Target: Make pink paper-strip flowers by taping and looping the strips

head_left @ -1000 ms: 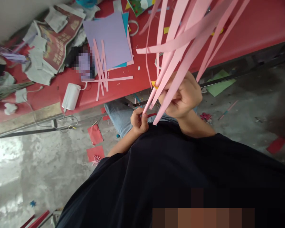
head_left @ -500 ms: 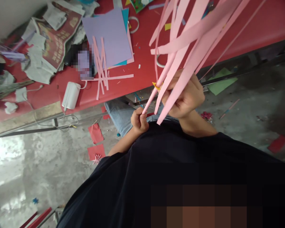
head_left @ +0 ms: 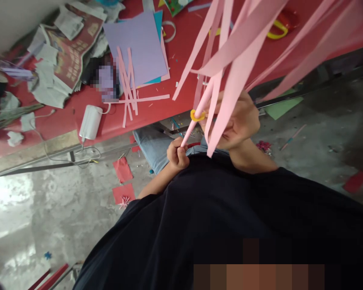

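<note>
My left hand [head_left: 178,154] is closed round the lower end of a thin pink paper-covered stick [head_left: 188,133] in front of my shirt. Farther up, a yellow band [head_left: 196,116] circles the stick. The curled fingers of my right hand [head_left: 240,119] pinch at this band, their tips partly hidden behind pink paper. From the stick's upper part, long pink paper strips [head_left: 237,80] fan out over the table, a few hanging in front of my right hand.
Purple paper sheets [head_left: 136,40] with loose pink strips [head_left: 151,98] lie on the red table [head_left: 109,121]. Nearby are a white power adapter [head_left: 90,121], a tape roll [head_left: 169,31], yellow-handled scissors [head_left: 277,30] and crumpled newspaper [head_left: 50,76]. Red paper pieces [head_left: 122,169] litter the floor.
The pink strips have swung round and spread farther right, uncovering the yellow handle. The yellow band now shows as a rounder loop on the stick. Both hands stay nearly in place.
</note>
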{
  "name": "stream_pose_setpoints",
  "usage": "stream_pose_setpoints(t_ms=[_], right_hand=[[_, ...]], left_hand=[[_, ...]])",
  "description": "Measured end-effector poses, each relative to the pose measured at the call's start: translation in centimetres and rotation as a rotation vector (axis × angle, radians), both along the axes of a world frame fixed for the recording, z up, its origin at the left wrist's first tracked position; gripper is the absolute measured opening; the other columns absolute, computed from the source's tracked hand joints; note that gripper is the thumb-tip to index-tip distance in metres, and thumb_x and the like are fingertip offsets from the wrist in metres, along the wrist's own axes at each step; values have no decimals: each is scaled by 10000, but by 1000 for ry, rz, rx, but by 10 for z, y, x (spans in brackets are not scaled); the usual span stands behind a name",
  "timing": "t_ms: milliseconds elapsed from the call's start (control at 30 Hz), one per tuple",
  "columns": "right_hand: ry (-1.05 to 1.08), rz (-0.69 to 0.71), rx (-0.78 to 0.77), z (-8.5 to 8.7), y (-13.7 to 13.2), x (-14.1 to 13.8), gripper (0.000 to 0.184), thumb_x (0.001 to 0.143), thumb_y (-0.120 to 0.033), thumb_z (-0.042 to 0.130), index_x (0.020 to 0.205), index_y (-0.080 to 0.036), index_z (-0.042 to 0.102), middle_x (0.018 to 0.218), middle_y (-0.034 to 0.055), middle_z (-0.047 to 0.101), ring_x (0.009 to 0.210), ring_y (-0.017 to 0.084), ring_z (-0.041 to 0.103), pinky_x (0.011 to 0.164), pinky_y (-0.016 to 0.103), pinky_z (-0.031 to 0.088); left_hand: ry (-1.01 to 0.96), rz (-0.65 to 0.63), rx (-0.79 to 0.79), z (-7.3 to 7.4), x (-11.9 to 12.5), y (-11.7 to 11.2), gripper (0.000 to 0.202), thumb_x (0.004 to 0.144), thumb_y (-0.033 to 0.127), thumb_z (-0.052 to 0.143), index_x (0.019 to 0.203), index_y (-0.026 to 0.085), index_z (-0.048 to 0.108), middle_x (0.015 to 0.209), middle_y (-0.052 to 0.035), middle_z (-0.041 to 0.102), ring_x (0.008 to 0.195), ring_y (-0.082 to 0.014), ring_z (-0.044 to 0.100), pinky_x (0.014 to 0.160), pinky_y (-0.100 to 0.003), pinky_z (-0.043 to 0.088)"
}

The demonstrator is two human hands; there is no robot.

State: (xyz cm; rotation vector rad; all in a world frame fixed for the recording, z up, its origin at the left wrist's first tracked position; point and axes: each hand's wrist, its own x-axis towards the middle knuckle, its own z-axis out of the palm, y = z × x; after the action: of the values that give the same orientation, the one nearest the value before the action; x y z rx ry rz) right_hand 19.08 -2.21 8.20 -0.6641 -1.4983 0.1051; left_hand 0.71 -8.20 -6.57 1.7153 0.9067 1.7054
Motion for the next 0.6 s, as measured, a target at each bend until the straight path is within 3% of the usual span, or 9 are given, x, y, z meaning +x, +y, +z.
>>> stream_pose_setpoints(t_ms=[100, 233, 333, 533, 600], right_hand=[[-21, -31, 139, 1, 4, 1, 258, 974, -310, 785, 1219, -382, 752, 996, -24, 821, 824, 212, 797, 678, 360, 686], [-42, -78, 192, -1, 9, 2, 142, 1017, -366, 713, 1150, -347, 758, 956, -25, 794, 748, 187, 760, 614, 341, 657], [-34, -77, 188, -1, 10, 2, 183, 1057, -408, 644, 1152, -323, 775, 925, 4, 793, 725, 199, 736, 588, 355, 648], [-37, -92, 97, -4, 1, 3, 197, 1079, -444, 630, 1098, -337, 795, 858, 8, 741, 781, 229, 746, 702, 420, 690], [-21, -28, -68, -4, -1, 4, 190, 1065, -488, 648, 1040, -344, 769, 847, -1, 735, 821, 228, 758, 759, 425, 696]], left_hand=[[-40, -16, 36, 2, 1, 1, 251, 1179, 449, 450, 1105, 264, 603, 662, 69, 452, 539, -132, 476, 526, -284, 400], [-38, -48, 38, 8, 3, 2, 279, 1182, 502, 470, 1107, 268, 602, 682, 66, 495, 552, -122, 502, 540, -276, 423], [-29, -52, 41, 16, 6, 3, 262, 1164, 554, 529, 1186, 293, 546, 690, 89, 487, 526, -104, 475, 529, -256, 412], [19, -58, 55, 27, 3, 4, 220, 1159, 481, 572, 1108, 268, 549, 708, 82, 528, 535, -93, 504, 523, -237, 418], [22, -46, 68, 30, 0, 3, 187, 1160, 440, 574, 1091, 266, 568, 712, 75, 548, 539, -100, 508, 526, -247, 422]])
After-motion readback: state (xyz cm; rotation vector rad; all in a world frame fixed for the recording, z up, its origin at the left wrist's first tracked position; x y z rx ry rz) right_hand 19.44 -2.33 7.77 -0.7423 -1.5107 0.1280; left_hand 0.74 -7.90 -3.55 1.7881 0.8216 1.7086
